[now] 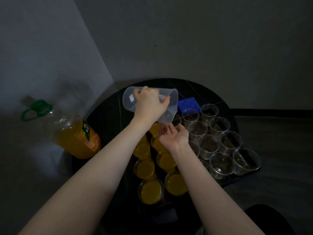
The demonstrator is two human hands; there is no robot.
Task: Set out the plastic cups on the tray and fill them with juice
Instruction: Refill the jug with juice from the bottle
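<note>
The left hand grips a clear jug, tipped steeply so its lip points down at the cups. It looks almost empty. The right hand waits just under the lip, palm up, fingers relaxed, holding nothing. Filled cups stand on the left of the tray, empty cups on the right. The juice bottle stands apart. Last drips could miss a cup, and a forearm could topple the crowded full ones.

Left hand gripping tipped jug
</note>
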